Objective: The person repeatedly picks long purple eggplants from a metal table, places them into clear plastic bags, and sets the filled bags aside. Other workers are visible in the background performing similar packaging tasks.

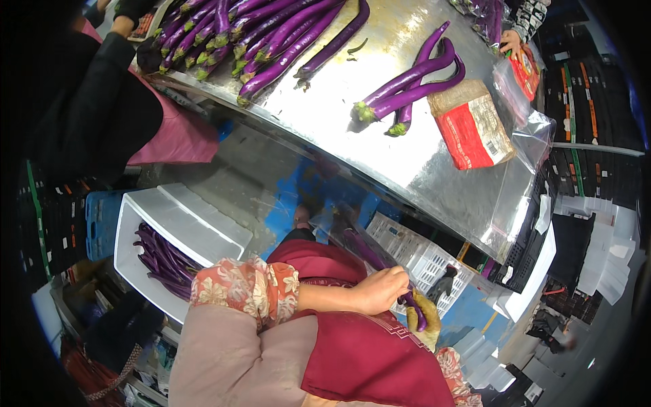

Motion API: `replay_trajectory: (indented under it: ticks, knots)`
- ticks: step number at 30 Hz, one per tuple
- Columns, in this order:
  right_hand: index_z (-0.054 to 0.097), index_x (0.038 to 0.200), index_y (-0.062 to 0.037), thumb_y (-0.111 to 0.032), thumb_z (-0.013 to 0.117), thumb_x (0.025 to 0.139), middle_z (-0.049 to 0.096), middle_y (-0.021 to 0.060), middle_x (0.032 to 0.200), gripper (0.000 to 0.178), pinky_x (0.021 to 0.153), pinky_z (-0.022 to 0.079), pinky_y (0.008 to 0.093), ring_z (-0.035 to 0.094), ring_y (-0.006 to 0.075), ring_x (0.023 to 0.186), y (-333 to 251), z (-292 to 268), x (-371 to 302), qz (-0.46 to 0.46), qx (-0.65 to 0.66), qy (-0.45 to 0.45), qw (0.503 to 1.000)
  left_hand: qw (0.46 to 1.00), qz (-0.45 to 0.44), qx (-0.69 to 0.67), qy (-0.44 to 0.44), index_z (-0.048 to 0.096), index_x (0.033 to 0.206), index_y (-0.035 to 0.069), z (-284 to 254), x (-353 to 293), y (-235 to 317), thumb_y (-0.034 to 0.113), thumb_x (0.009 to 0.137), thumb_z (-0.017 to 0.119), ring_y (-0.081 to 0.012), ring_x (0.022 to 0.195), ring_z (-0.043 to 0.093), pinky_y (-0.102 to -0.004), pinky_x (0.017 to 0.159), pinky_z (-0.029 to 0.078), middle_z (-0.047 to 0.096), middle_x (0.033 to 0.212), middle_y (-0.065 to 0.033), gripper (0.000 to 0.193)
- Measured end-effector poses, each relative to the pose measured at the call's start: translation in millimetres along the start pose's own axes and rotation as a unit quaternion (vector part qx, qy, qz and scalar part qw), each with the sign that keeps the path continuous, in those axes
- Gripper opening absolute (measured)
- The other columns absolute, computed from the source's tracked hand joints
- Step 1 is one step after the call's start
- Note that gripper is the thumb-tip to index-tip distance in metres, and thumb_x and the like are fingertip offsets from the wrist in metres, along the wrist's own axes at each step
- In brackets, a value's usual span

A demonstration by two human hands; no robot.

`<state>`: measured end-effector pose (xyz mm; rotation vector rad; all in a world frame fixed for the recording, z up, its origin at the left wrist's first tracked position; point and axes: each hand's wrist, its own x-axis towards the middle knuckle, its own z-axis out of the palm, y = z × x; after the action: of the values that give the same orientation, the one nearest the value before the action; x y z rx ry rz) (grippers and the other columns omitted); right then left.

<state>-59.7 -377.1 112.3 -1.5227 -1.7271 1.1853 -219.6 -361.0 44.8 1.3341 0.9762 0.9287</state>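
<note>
Below the table edge, in front of my body, my left hand (382, 290) is bare and its fingers are closed round a long purple eggplant (369, 256). A clear plastic bag (341, 227) seems to surround its far part; whether my fingers also pinch the bag, I cannot tell. My right hand (427, 317), in a stained yellowish glove, is closed about the near end of the eggplant, whose purple tip shows over the glove. On the metal table (325, 112) lie three loose eggplants (413, 85) and a large eggplant pile (258, 30).
A red and tan paper packet (471, 125) lies beside clear plastic bags (529, 136) on the table. Left stands a white crate (186, 217) of eggplants. A white slatted crate (407, 247) is below. Co-workers' arms reach in at upper left (102, 81) and upper right (522, 34).
</note>
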Motion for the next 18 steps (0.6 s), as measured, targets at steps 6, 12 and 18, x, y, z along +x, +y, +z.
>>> replay_trajectory:
  ticks: [6, 12, 18]
  knots:
    - [0.058, 0.087, -0.0042, 0.002, 0.061, 0.066, 0.059, 0.0129, 0.076, 0.022, 0.060, 0.044, 0.0356, 0.057, 0.0316, 0.068, 13, -7, 37, -0.128, -0.257, -0.224, 0.931, 0.999, 0.038, 0.004, -0.016, 0.046, 0.084, 0.002, 0, 2, 1, 0.012, 0.086, 0.049, -0.0341, 0.083, 0.049, -0.0411, 0.071, 0.041, 0.047, 0.088, -0.0144, 0.011]
    - [0.058, 0.084, -0.0043, -0.005, 0.063, 0.069, 0.056, 0.0121, 0.074, 0.015, 0.058, 0.042, 0.0380, 0.054, 0.0305, 0.067, 11, 4, 34, -0.038, -0.200, -0.131, 0.970, 0.999, 0.035, 0.018, -0.023, 0.046, 0.084, 0.002, 1, 3, 0, 0.013, 0.087, 0.048, -0.0341, 0.083, 0.050, -0.0414, 0.070, 0.041, 0.047, 0.088, -0.0145, 0.012]
    - [0.060, 0.091, -0.0047, -0.005, 0.063, 0.074, 0.059, 0.0089, 0.078, 0.017, 0.063, 0.044, 0.0327, 0.057, 0.0228, 0.071, 19, 0, 38, -0.072, -0.144, -0.244, 0.956, 0.999, 0.039, 0.014, -0.031, 0.047, 0.085, 0.002, 2, -1, -6, 0.014, 0.087, 0.047, -0.0337, 0.083, 0.050, -0.0411, 0.070, 0.041, 0.047, 0.088, -0.0141, 0.013]
